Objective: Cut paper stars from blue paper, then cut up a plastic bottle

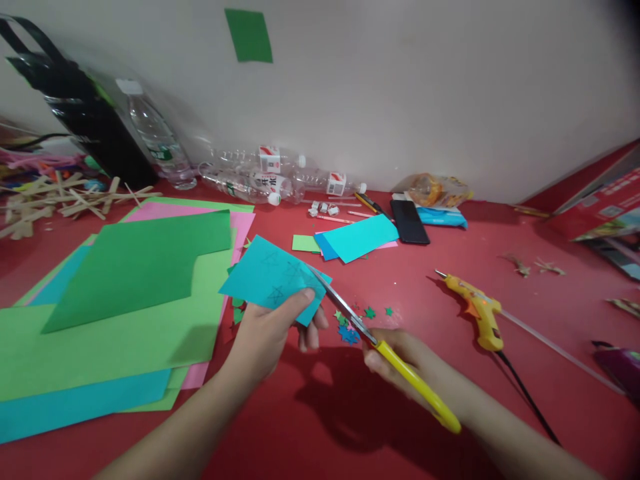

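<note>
A light-blue sheet of craft paper with several stars drawn on it is pinched in my left hand, thumb on top. My right hand grips yellow-handled scissors. Their blades reach up and left to the right part of the sheet; whether they bite into it I cannot tell. Below the sheet lie several small cut stars in blue, green and pink. Beyond it rests a small pile of coloured paper pieces, light blue on top.
Large green, pink and blue sheets overlap at left. A yellow glue gun with a cord lies at right. A black phone, clear plastic bottles and a black flask stand or lie along the wall. Wooden sticks are heaped far left.
</note>
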`<state>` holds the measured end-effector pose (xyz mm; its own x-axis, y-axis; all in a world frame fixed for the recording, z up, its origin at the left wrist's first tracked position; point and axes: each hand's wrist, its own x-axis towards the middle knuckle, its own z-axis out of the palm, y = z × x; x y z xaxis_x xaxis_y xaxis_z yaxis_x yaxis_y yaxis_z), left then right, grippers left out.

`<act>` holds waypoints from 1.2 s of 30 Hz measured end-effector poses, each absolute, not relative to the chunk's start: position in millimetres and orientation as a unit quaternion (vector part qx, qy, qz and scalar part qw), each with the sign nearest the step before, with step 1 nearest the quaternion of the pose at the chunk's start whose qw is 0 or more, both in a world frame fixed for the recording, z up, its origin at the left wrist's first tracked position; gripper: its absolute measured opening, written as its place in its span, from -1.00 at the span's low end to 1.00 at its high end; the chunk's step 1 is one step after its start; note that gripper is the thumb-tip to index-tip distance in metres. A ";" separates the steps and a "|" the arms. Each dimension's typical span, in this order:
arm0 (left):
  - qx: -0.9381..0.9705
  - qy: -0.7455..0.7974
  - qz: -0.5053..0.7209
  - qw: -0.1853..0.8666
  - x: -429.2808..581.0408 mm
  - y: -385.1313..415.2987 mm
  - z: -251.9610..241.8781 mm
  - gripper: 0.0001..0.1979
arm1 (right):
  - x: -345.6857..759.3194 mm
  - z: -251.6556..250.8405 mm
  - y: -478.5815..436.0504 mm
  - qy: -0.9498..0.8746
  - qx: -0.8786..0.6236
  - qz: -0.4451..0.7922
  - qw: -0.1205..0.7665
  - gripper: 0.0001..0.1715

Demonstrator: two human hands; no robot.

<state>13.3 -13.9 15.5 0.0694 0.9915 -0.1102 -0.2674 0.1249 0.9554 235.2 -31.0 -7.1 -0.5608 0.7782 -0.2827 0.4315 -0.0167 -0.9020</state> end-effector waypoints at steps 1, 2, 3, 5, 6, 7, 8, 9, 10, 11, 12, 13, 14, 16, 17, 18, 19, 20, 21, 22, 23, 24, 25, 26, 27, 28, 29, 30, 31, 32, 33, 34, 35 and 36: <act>0.409 0.442 0.520 0.605 13.7 -13.9 16.0 -0.75 | 234.8 -6.8 -31.0 -0.684 -0.444 0.557 0.156 -0.42; 0.410 0.443 0.521 0.604 14.1 -14.0 16.5 -0.75 | 234.4 -6.4 -30.8 -0.685 -0.445 0.555 0.156 -0.42; 0.411 0.444 0.520 0.603 14.3 -14.1 17.0 -0.76 | 234.0 -5.9 -30.4 -0.686 -0.446 0.554 0.155 -0.41; 0.414 0.446 0.516 0.603 14.3 -14.4 17.9 -0.76 | 233.5 -4.2 -29.0 -0.684 -0.445 0.556 0.157 -0.40; 0.418 0.447 0.514 0.601 13.8 -14.3 18.0 -0.76 | 233.4 -3.0 -28.2 -0.681 -0.439 0.564 0.157 -0.39; 0.425 0.448 0.511 0.598 12.9 -13.9 17.6 -0.76 | 233.5 -1.5 -27.4 -0.676 -0.434 0.574 0.157 -0.39; 0.434 0.448 0.509 0.593 11.6 -13.1 16.8 -0.75 | 233.7 0.1 -26.6 -0.670 -0.430 0.584 0.158 -0.38; 0.440 0.450 0.513 0.583 10.1 -11.9 15.4 -0.74 | 233.9 1.7 -25.9 -0.663 -0.429 0.592 0.162 -0.38; 0.438 0.456 0.527 0.568 8.5 -10.4 13.8 -0.75 | 234.0 3.1 -25.3 -0.657 -0.429 0.598 0.165 -0.38; 0.427 0.464 0.548 0.550 7.0 -8.7 12.0 -0.76 | 234.1 4.0 -24.9 -0.651 -0.430 0.602 0.169 -0.37; 0.406 0.472 0.573 0.533 5.7 -7.0 10.4 -0.78 | 234.2 4.4 -24.5 -0.645 -0.433 0.606 0.172 -0.36; 0.381 0.478 0.596 0.521 4.9 -5.4 9.2 -0.77 | 234.2 4.1 -24.3 -0.637 -0.434 0.614 0.170 -0.35; 0.358 0.478 0.612 0.519 4.7 -4.2 8.5 -0.76 | 234.1 3.3 -24.1 -0.628 -0.434 0.625 0.162 -0.34; 0.334 0.464 0.617 0.541 5.8 -3.6 9.0 -0.74 | 233.7 0.6 -24.1 -0.609 -0.437 0.645 0.153 -0.33; 0.333 0.455 0.612 0.555 7.0 -4.2 9.7 -0.74 | 233.4 -0.7 -24.3 -0.600 -0.436 0.653 0.155 -0.32; 0.339 0.448 0.606 0.564 8.4 -5.4 10.4 -0.75 | 233.1 -1.7 -24.6 -0.592 -0.431 0.662 0.161 -0.32; 0.348 0.445 0.598 0.568 10.0 -7.1 11.0 -0.76 | 232.8 -2.3 -24.9 -0.588 -0.420 0.671 0.169 -0.31; 0.360 0.445 0.590 0.569 11.6 -9.0 11.2 -0.76 | 232.5 -2.5 -25.1 -0.584 -0.407 0.680 0.178 -0.30; 0.372 0.448 0.579 0.570 13.1 -10.9 11.1 -0.76 | 232.3 -2.4 -25.3 -0.580 -0.393 0.690 0.184 -0.29; 0.382 0.453 0.568 0.572 14.4 -12.7 10.5 -0.74 | 232.2 -2.0 -25.4 -0.576 -0.381 0.698 0.188 -0.30; 0.388 0.458 0.559 0.572 15.5 -14.3 9.7 -0.72 | 232.2 -1.7 -25.4 -0.573 -0.375 0.703 0.192 -0.31; 0.390 0.464 0.553 0.572 16.3 -15.5 8.6 -0.72 | 232.3 -1.4 -25.4 -0.573 -0.373 0.703 0.195 -0.33; 0.390 0.470 0.550 0.570 16.9 -16.4 7.4 -0.71 | 232.4 -1.4 -25.4 -0.573 -0.374 0.702 0.198 -0.34; 0.389 0.474 0.549 0.567 17.4 -17.1 6.2 -0.71 | 232.5 -1.6 -25.4 -0.573 -0.376 0.701 0.199 -0.34; 0.390 0.476 0.550 0.565 17.7 -17.7 5.0 -0.71 | 232.4 -2.1 -25.7 -0.573 -0.378 0.700 0.198 -0.34; 0.391 0.475 0.550 0.564 18.1 -18.4 3.9 -0.71 | 232.3 -2.8 -26.1 -0.572 -0.379 0.700 0.198 -0.33; 0.393 0.475 0.549 0.565 18.7 -19.3 3.0 -0.71 | 231.9 -3.7 -26.9 -0.571 -0.377 0.701 0.200 -0.33; 0.396 0.475 0.545 0.567 19.5 -20.4 2.4 -0.71 | 231.3 -4.5 -27.9 -0.569 -0.373 0.704 0.203 -0.34; 0.400 0.475 0.539 0.569 20.7 -21.7 2.3 -0.70 | 230.5 -5.1 -29.1 -0.567 -0.369 0.707 0.206 -0.34; 0.405 0.476 0.534 0.570 22.3 -23.2 2.6 -0.69 | 229.5 -5.4 -30.4 -0.565 -0.366 0.710 0.209 -0.34; 0.412 0.477 0.528 0.570 24.1 -24.7 3.5 -0.69 | 228.4 -5.4 -31.8 -0.562 -0.364 0.711 0.213 -0.34; 0.419 0.477 0.524 0.567 26.2 -26.0 4.9 -0.68 | 227.1 -5.0 -33.2 -0.561 -0.364 0.712 0.216 -0.34; 0.428 0.477 0.523 0.563 28.2 -27.1 6.6 -0.67 | 225.8 -4.3 -34.4 -0.559 -0.366 0.711 0.218 -0.33; 0.436 0.477 0.523 0.556 30.1 -27.8 8.5 -0.67 | 224.4 -3.5 -35.6 -0.558 -0.370 0.710 0.220 -0.32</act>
